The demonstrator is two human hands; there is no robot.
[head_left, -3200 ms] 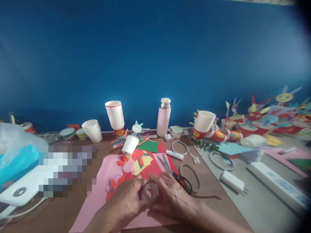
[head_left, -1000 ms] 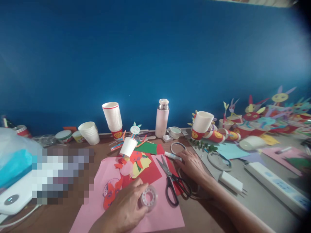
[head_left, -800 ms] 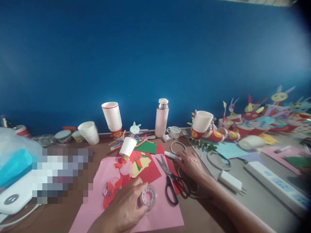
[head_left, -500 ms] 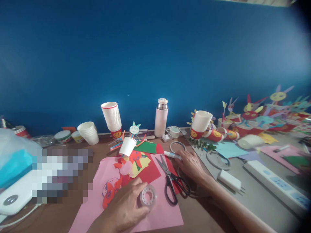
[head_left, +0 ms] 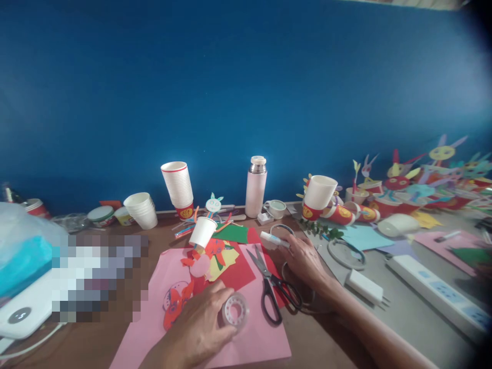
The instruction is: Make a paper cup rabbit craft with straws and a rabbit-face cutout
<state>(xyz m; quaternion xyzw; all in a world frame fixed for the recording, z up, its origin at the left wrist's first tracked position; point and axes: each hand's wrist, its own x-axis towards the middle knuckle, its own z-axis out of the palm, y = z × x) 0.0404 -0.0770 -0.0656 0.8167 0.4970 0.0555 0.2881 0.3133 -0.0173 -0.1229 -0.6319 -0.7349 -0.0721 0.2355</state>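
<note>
My left hand [head_left: 203,318] is closed on a clear roll of tape [head_left: 235,310], held by its edge over the pink paper [head_left: 253,335]. My right hand [head_left: 305,259] grips a white marker [head_left: 273,239] whose tip end points left. Between the hands lie black-handled scissors [head_left: 266,274], blades apart, across red paper [head_left: 238,274] and pink paper. Orange cut-out shapes [head_left: 179,302] rest beside my left hand, with yellow paper scraps [head_left: 223,264] further back. Behind them a white paper cup figure [head_left: 203,231] with a drawn face on top leans at a tilt.
A stack of paper cups [head_left: 177,187], a pink thermos [head_left: 255,189] and another upturned cup stack [head_left: 320,195] stand along the wall. On the right are a white charger [head_left: 365,287], a power strip [head_left: 434,292] and several rabbit cup figures [head_left: 400,184].
My right hand has lifted the marker slightly up and to the right, off the paper's edge. My left hand stays in place with the tape.
</note>
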